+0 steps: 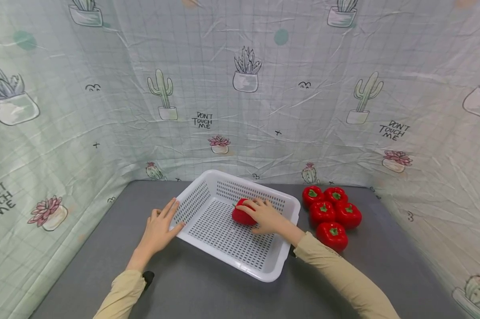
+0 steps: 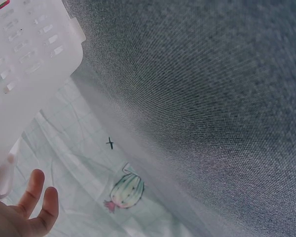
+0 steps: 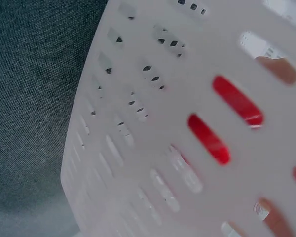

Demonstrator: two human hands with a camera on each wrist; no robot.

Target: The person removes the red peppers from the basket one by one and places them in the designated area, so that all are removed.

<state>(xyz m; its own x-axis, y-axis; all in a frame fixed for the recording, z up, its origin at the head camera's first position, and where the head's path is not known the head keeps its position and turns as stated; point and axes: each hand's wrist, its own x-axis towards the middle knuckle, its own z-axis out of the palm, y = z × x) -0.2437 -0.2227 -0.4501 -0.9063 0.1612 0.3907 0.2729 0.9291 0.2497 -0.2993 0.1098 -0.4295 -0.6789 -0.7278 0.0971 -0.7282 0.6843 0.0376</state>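
A white slotted plastic basket (image 1: 224, 254) stands on the grey table, angled. My left hand (image 1: 160, 228) rests at its left rim, fingers extended and thumb near the front edge. In the left wrist view, two fingers of this hand (image 2: 37, 207) spread free beside the basket wall (image 2: 39, 84). Inside the basket, my right hand (image 1: 267, 217) holds a red bell pepper (image 1: 243, 215), fingers over its top and thumb at the near side. Through the slots of the basket wall (image 3: 153, 123), the right wrist view shows strips of the red pepper (image 3: 237, 101) and parts of fingers.
Several more red bell peppers (image 1: 332, 236) sit grouped on the table to the right of the basket, close to my right forearm. A cloth printed with cacti (image 1: 245, 110) hangs behind and along both sides of the grey table (image 1: 184, 283).
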